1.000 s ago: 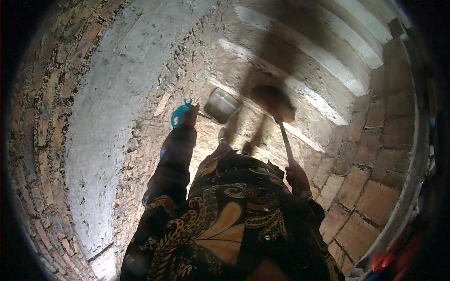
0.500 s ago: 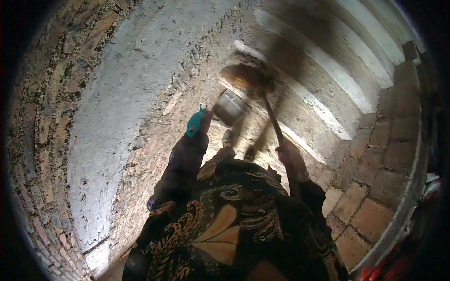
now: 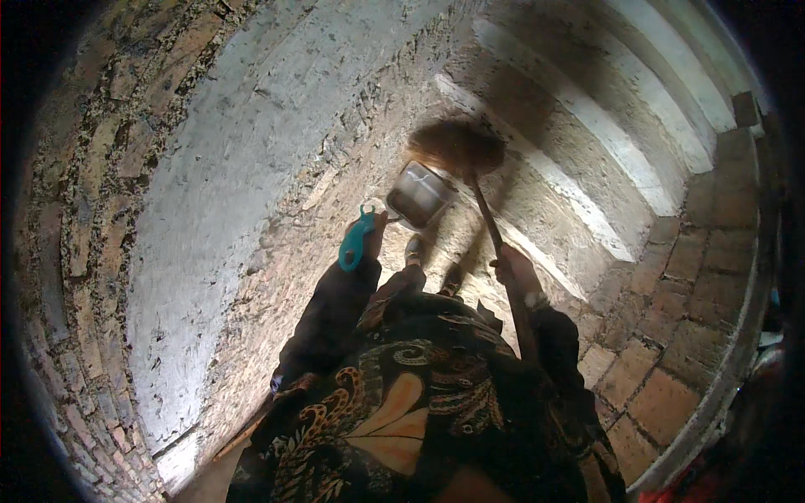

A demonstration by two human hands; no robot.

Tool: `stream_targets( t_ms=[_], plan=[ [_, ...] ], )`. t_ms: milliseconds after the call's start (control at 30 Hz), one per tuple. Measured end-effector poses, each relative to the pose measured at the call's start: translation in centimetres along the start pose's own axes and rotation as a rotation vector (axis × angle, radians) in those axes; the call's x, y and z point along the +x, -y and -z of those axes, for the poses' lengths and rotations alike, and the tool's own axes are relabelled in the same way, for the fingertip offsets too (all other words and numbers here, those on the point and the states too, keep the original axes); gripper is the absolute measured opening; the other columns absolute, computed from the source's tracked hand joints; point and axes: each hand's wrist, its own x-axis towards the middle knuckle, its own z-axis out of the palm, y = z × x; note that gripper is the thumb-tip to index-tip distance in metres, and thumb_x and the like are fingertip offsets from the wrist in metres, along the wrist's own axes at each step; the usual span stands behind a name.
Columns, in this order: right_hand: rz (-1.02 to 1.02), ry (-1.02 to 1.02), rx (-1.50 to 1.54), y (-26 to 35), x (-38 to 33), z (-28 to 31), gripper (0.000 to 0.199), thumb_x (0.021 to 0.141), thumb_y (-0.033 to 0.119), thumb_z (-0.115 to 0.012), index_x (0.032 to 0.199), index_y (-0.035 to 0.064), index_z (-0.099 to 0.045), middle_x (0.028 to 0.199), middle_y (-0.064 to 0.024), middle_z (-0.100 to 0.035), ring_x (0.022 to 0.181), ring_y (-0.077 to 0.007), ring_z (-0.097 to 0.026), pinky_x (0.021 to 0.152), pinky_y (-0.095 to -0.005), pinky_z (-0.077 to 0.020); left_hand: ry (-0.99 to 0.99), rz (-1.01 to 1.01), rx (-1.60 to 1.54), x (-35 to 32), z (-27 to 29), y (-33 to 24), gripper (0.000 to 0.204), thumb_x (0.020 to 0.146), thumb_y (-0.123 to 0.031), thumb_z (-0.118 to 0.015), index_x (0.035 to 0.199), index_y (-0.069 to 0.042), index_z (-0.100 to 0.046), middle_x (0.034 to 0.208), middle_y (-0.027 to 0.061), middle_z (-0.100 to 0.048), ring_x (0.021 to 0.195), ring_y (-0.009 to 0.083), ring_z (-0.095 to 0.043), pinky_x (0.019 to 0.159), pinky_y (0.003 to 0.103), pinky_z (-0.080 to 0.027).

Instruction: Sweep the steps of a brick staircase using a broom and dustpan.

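My right hand (image 3: 518, 272) is wrapped round the dark stick of a broom (image 3: 486, 214). Its brown bristle head (image 3: 457, 147) spreads out at the far end, blurred, above the stairs' lower edge. My left hand (image 3: 375, 235) is closed on a teal, elongated handle-like piece (image 3: 354, 243) with a hole at one end and a forked tip. Just beyond that hand is a squarish, greyish pan (image 3: 418, 195) with a pale rim and a thin curved bar reaching toward the hand. Whether the teal piece joins the pan I cannot tell. The broom head is close to the pan's far edge.
Steps with pale edges (image 3: 579, 205) rise at the upper right. A rough grey plastered band (image 3: 243, 151) and brickwork (image 3: 75, 277) run along the left. Brick paving (image 3: 667, 402) lies to the right. My shoe (image 3: 413, 249) stands below the pan.
The whole view has shifted slightly, moving the scene right and down. The broom head has come a little to the right of the pan; both hands keep their holds.
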Motion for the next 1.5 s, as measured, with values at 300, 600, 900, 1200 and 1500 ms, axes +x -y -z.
stream_targets(
  t_ms=[300, 600, 900, 1200, 1500],
  plan=[
    [0.090, -0.047, -0.067, 0.6, -4.1, -0.3, 0.028, 0.084, 0.029, -0.046, 0.100, 0.0061, -0.046, 0.069, -0.0093, -0.052, 0.044, -0.0090, -0.045, 0.038, -0.0201, -0.0379, -0.005, 0.082, -0.059, 0.8, 0.5, 0.0, 0.025, 0.075, -0.027, -0.058, 0.072, -0.003, -0.059, 0.060, 0.0084, -0.055, 0.057, 0.0161, -0.050, 0.055, 0.032, -0.040],
    [0.087, -0.055, 0.160, 4.2, 3.1, -0.7, 0.028, 0.080, 0.029, -0.052, 0.087, 0.0016, -0.047, 0.068, -0.0094, -0.054, 0.043, -0.0097, -0.045, 0.037, -0.0195, -0.0379, -0.094, 0.162, -0.158, 1.0, -1.2, 1.5, 0.023, 0.074, -0.026, -0.058, 0.069, -0.004, -0.059, 0.058, 0.0086, -0.054, 0.054, 0.0148, -0.047, 0.055, 0.032, -0.039],
    [-0.007, 0.049, -0.238, -2.3, 2.0, -2.9, 0.021, 0.081, 0.025, -0.048, 0.082, 0.0036, -0.051, 0.066, -0.0104, -0.055, 0.046, -0.0133, -0.049, 0.041, -0.0248, -0.0399, -0.050, 0.007, 0.013, 3.3, -1.8, 3.6, 0.029, 0.075, -0.034, -0.057, 0.075, -0.004, -0.056, 0.058, 0.0078, -0.052, 0.050, 0.0170, -0.048, 0.046, 0.031, -0.038],
    [0.794, 0.060, -0.992, -2.2, -10.4, -1.4, 0.031, 0.075, 0.018, -0.055, 0.101, 0.0021, -0.050, 0.080, -0.0101, -0.057, 0.066, -0.0166, -0.056, 0.055, -0.0255, -0.0442, -0.077, -0.176, 0.051, 5.9, -2.5, 6.7, 0.031, 0.075, -0.038, -0.054, 0.072, -0.007, -0.054, 0.054, 0.0058, -0.049, 0.046, 0.0176, -0.046, 0.040, 0.031, -0.035],
    [0.217, -0.080, -0.142, 0.8, -12.5, 0.6, 0.032, 0.081, 0.024, -0.047, 0.107, 0.0049, -0.045, 0.068, -0.0067, -0.051, 0.047, -0.0101, -0.044, 0.043, -0.0215, -0.0360, -0.068, -0.048, -0.073, 5.4, -1.9, 4.4, 0.027, 0.071, -0.032, -0.062, 0.071, -0.006, -0.054, 0.048, 0.0005, -0.046, 0.037, 0.0091, -0.042, 0.033, 0.024, -0.034]
  ],
)
